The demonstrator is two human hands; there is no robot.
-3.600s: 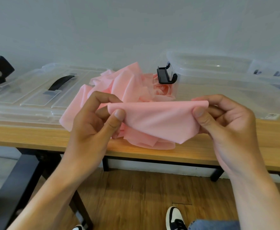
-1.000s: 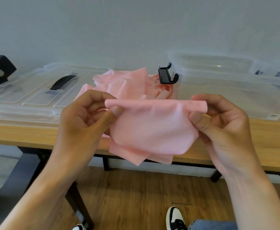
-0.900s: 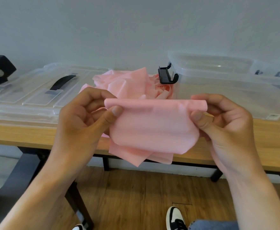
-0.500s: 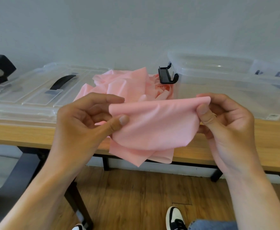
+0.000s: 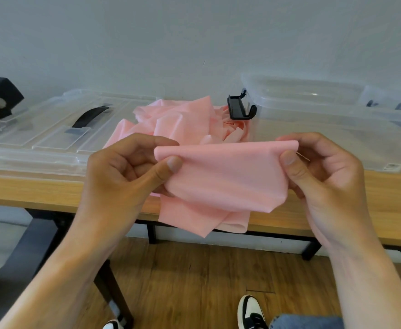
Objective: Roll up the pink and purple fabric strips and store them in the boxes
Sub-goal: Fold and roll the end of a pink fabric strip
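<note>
**Pink strip at its first turn, box waiting**

Although both hands have hold of the pink fabric strip [image 5: 223, 176], the rolling looks barely begun. The left hand [image 5: 123, 172] pinches one end of its top edge between thumb and curled fingers, the right hand [image 5: 322, 172] the other, in front of the wooden table [image 5: 28, 188]. Most of the fabric (a loose heap) lies on the table just beside the clear box [image 5: 337, 129]. No finished roll or purple strip shows; storing remains.
</note>
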